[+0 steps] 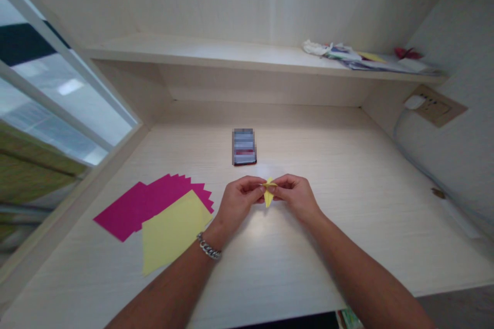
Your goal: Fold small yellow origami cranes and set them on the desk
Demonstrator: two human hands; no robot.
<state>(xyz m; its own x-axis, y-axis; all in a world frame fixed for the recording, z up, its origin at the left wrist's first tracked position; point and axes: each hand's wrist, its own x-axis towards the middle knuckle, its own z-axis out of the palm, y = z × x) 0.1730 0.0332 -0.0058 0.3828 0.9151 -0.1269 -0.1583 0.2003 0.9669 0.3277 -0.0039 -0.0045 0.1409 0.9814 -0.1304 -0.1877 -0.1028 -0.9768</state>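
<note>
Left hand (239, 199) and right hand (298, 196) pinch opposite sides of the folded yellow paper (268, 197) between them; step judged as shaping, next move likely calling for light, even pressure.

We hold both bare forearms out in front, the left forearm (165, 288) slanting up from the lower left and the right forearm (366, 270) from the lower right, so that they converge. The left hand (236, 200) and the right hand (302, 198) face each other, near but apart, backs outward. On each we press thumb and index finger together in a pinch, the left thumb (255, 195) and right thumb (281, 193) pointing inward at each other. Our other fingers curl beneath, partly hidden. Both wrists bend only slightly.
</note>
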